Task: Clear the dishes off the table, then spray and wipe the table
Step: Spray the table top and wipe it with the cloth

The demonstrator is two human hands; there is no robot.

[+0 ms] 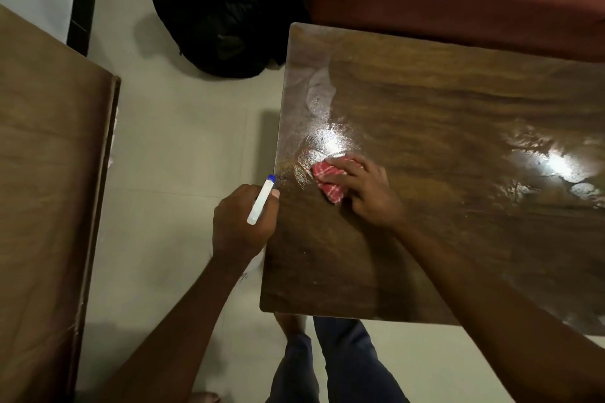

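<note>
Nothing legible shows: no word, brand, number or sign can be read. The white spray bottle (261, 203) gripped in the left hand (240, 222) shows a plain white and blue top. Just below that hand's wrist, a small dark mark (244, 276) on the bottle's white body is too blurred to read. The red cloth (327, 181) held under the right hand (366, 190) shows only a checked weave.
</note>
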